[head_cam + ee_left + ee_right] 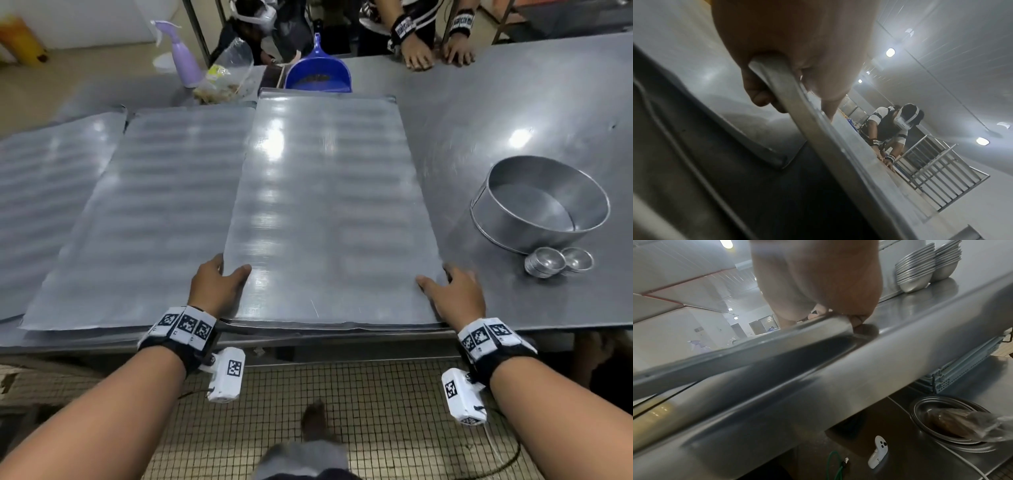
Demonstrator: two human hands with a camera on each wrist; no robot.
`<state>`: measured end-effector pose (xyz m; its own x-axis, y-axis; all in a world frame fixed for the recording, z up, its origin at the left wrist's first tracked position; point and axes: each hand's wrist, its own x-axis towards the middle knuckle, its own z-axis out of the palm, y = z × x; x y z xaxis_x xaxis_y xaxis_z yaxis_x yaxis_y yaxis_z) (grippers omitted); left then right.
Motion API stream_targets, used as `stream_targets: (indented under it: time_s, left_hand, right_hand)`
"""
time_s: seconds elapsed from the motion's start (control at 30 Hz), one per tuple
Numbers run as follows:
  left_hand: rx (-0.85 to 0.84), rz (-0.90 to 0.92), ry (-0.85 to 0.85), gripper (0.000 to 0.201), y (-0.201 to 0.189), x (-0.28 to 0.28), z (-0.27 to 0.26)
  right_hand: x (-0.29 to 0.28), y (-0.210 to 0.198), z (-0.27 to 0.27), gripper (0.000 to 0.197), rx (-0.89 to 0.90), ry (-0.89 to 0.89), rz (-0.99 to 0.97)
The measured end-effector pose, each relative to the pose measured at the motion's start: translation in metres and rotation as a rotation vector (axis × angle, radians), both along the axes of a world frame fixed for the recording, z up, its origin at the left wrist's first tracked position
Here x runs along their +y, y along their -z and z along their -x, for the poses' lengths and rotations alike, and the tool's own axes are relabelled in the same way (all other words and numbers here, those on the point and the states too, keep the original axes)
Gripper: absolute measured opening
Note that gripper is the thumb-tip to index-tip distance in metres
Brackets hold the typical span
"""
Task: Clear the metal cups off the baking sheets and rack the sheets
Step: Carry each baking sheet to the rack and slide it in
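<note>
A bare baking sheet [325, 205] lies at the steel table's near edge. My left hand [215, 284] grips its near left corner, thumb on top; in the left wrist view the fingers [758, 95] curl under the sheet's rim [789, 100]. My right hand [452, 294] grips the near right corner, thumb on top, and the right wrist view shows fingertips [857, 321] under the sheet's edge [777, 337]. A second sheet [154, 212] and a third sheet [44, 185] lie to the left. Two stacks of small metal cups [558, 262] stand on the table at the right, cups [925, 267] also seen from below.
A round metal pan [544, 202] stands right of the sheet. At the table's far side are a blue dustpan [318, 73], a purple spray bottle [183, 58], a plastic bag [226, 73] and another person's hands [438, 51]. A metal rack [937, 172] stands beyond the table. A bowl [947, 420] sits on the shelf below.
</note>
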<state>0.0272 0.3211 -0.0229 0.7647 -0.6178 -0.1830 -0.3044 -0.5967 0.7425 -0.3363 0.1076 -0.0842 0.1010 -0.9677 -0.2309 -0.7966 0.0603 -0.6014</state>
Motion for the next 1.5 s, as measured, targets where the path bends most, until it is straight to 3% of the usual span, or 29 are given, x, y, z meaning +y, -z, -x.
stream_targets:
  time_s: [0.23, 0.4, 0.57, 0.67, 0.77, 0.87, 1.0, 1.1, 1.17, 1.3, 1.5]
  left_hand:
    - [-0.046, -0.027, -0.049, 0.036, 0.002, 0.050, 0.049]
    - [0.042, 0.001, -0.088, 0.031, 0.027, 0.098, 0.091]
    - [0.097, 0.030, -0.131, 0.033, 0.043, 0.128, 0.121]
    - [0.176, 0.042, -0.105, 0.034, 0.039, 0.141, 0.128]
    - [0.255, 0.043, -0.036, 0.044, 0.032, 0.154, 0.133]
    - [0.292, -0.022, 0.029, 0.070, 0.037, 0.167, 0.124]
    - [0.253, -0.067, 0.067, 0.081, 0.035, 0.164, 0.119]
    - [0.241, -0.019, -0.015, 0.063, 0.036, 0.151, 0.122]
    - [0.283, 0.027, -0.085, 0.059, 0.038, 0.144, 0.125]
    - [0.208, -0.027, -0.039, 0.056, 0.039, 0.144, 0.127]
    - [0.088, -0.097, 0.030, 0.061, 0.039, 0.146, 0.119]
  right_hand:
    - [0.024, -0.005, 0.038, 0.083, 0.008, -0.082, -0.045]
    - [0.053, -0.003, 0.073, 0.074, 0.007, -0.137, -0.037]
    - [0.073, 0.005, 0.101, 0.062, -0.237, -0.123, -0.118]
    - [0.081, -0.003, 0.113, 0.079, -0.389, -0.123, -0.243]
    - [0.084, -0.008, 0.127, 0.088, -0.473, -0.171, -0.329]
    - [0.090, -0.009, 0.137, 0.087, -0.513, -0.197, -0.406]
    - [0.093, -0.004, 0.134, 0.068, -0.560, -0.130, -0.396]
    - [0.082, -0.002, 0.123, 0.049, -0.514, -0.112, -0.290]
    - [0.070, -0.002, 0.117, 0.040, -0.387, -0.132, -0.204]
    - [0.057, 0.007, 0.114, 0.046, -0.156, -0.145, -0.131]
    - [0.065, 0.012, 0.113, 0.047, -0.143, -0.128, -0.086]
